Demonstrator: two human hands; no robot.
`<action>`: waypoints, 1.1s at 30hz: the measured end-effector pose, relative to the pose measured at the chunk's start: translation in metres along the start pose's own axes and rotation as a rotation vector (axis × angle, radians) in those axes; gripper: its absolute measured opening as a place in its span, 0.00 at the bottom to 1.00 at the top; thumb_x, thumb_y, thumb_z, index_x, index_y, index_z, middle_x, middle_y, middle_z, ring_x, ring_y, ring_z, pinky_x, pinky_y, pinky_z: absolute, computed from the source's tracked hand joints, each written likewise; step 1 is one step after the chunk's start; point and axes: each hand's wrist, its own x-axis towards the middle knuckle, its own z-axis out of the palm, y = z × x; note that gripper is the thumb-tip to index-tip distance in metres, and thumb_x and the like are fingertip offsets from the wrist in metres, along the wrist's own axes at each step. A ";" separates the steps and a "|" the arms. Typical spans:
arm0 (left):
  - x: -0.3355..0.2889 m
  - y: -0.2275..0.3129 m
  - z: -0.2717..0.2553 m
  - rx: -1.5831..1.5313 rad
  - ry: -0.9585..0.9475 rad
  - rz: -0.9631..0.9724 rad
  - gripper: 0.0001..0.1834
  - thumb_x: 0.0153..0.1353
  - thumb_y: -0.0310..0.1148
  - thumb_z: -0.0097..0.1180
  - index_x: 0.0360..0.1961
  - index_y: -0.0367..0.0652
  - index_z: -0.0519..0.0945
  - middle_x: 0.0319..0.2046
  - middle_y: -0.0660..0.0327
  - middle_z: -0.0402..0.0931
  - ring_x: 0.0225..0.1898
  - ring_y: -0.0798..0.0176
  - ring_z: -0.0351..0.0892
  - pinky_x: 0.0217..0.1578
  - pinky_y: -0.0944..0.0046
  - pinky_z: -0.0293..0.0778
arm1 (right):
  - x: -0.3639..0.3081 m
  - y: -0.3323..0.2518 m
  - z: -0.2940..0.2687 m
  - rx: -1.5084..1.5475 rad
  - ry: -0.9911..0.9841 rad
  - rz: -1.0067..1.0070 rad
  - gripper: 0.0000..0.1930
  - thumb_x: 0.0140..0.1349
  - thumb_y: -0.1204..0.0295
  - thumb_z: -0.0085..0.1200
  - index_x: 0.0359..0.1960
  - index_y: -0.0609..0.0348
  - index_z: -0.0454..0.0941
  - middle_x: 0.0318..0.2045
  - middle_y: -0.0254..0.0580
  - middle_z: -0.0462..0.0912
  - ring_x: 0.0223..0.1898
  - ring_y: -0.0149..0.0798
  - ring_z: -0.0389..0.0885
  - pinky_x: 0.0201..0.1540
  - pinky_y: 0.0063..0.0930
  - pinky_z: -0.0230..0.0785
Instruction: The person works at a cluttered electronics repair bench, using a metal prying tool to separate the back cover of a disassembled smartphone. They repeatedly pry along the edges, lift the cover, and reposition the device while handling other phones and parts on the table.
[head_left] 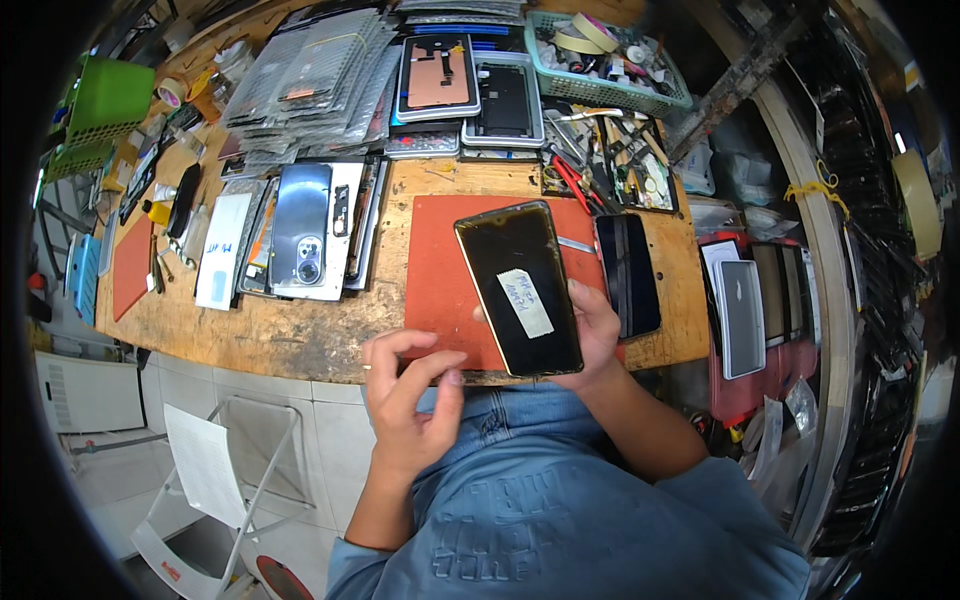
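Note:
A black smartphone (490, 262) with a thin gold-coloured edge is tilted in my right hand (598, 338). The thumb lies along its right side, and the other fingers are mostly hidden behind it. A strip of pale tape (526, 303) with handwriting is stuck on the phone's dark face. To the left of the phone, my left hand (412, 400) holds nothing, its fingers bent and apart, near the bench's front edge. Under the phone lies a red-orange mat (435, 270). Right of the mat rests another dark phone (627, 275).
Phones and panels lie stacked at left, a blue-grey phone (302, 225) on top. Behind stand bubble-wrapped packs (315, 80), open phone housings (440, 75) and a teal basket (610, 95). Red-handled pliers (572, 185) lie by a parts tray (620, 155). A folding chair (205, 465) stands lower left.

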 end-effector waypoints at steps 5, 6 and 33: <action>0.014 0.004 0.015 -0.045 0.044 0.064 0.11 0.58 0.21 0.71 0.43 0.42 0.90 0.41 0.56 0.83 0.45 0.50 0.80 0.46 0.54 0.75 | 0.002 0.001 0.009 -0.040 -0.074 -0.013 0.38 0.82 0.47 0.38 0.77 0.71 0.67 0.68 0.71 0.79 0.70 0.58 0.81 0.74 0.51 0.75; 0.016 0.003 0.017 -0.068 0.045 0.072 0.11 0.59 0.20 0.71 0.43 0.41 0.89 0.39 0.57 0.84 0.44 0.50 0.81 0.45 0.54 0.75 | 0.004 0.001 0.009 -0.028 -0.065 -0.016 0.38 0.82 0.48 0.37 0.77 0.71 0.67 0.67 0.71 0.79 0.69 0.58 0.82 0.73 0.51 0.75; -0.007 0.008 0.022 -1.019 -0.371 -0.744 0.06 0.79 0.27 0.61 0.51 0.36 0.85 0.38 0.61 0.90 0.27 0.78 0.80 0.22 0.77 0.71 | 0.010 -0.002 0.022 0.144 0.087 -0.050 0.36 0.88 0.50 0.21 0.81 0.66 0.61 0.66 0.75 0.79 0.67 0.66 0.82 0.62 0.54 0.87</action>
